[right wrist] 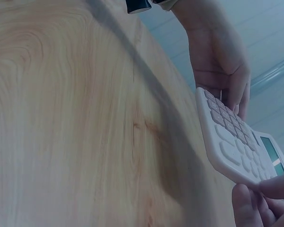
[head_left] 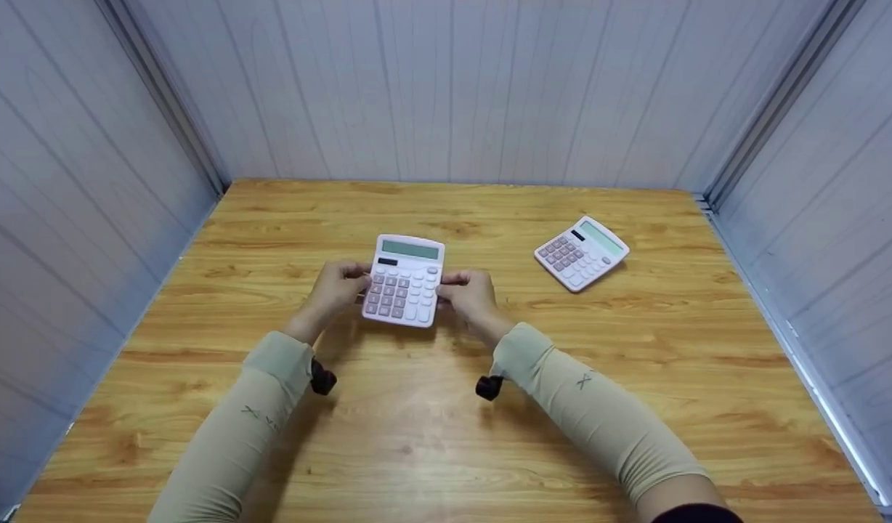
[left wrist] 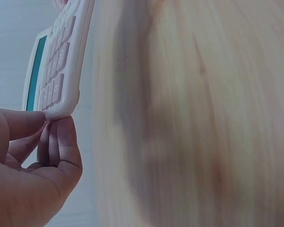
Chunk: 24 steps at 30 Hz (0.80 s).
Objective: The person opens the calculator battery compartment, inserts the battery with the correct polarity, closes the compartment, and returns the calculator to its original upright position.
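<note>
A pale pink calculator (head_left: pixel 402 281) is held off the table between two hands, its keys and grey-green display facing up toward the head camera. The left hand (head_left: pixel 338 292) pinches its left edge, thumb on the front and fingers behind, as the left wrist view also shows for that hand (left wrist: pixel 38 161). On the opposite edge the right hand (head_left: pixel 469 296) pinches in the same way; in the right wrist view its fingertips (right wrist: pixel 248 201) grip the rim of the calculator (right wrist: pixel 236 142). The calculator's back is hidden.
A second, similar calculator (head_left: pixel 582 254) lies turned at an angle on the wooden table (head_left: pixel 417 436), to the right of the hands. Pale panelled walls (head_left: pixel 446 94) stand at the back and both sides. A small black device (head_left: pixel 489 387) hangs under each wrist.
</note>
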Tool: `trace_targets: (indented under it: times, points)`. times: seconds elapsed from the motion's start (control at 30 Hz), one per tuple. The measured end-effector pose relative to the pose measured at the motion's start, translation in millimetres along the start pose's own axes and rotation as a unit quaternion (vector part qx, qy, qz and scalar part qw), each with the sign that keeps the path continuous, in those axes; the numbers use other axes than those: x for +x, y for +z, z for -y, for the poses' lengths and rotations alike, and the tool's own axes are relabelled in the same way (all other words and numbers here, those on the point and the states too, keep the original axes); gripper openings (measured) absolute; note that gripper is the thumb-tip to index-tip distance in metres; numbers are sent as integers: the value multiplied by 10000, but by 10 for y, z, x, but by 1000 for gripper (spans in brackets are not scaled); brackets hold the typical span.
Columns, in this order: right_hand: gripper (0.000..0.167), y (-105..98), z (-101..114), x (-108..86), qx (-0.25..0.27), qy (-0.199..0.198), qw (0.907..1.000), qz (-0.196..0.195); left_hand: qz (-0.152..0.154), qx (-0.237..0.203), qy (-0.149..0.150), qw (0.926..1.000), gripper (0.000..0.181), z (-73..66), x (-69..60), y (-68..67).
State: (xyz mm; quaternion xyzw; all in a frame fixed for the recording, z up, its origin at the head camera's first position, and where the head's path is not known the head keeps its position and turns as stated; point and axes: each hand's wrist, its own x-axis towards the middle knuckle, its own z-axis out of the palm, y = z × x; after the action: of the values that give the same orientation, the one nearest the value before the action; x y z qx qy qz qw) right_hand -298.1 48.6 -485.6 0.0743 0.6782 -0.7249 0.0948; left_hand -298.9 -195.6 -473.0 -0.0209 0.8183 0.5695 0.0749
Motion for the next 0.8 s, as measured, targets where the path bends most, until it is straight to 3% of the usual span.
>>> trace_targets:
  times: [0.23, 0.4, 0.8]
  points:
    - [16, 36, -42, 52, -632, 253, 9976, 116, 139, 579, 73, 9982, 37, 97, -8, -65]
    - [13, 68, -78, 77, -804, 460, 9954, 238, 175, 924, -12, 9956, 37, 164, -9, -113]
    - [11, 113, -137, 113, -1027, 517, 9932, 175, 225, 917, -388, 9948, 34, 218, 40, -110]
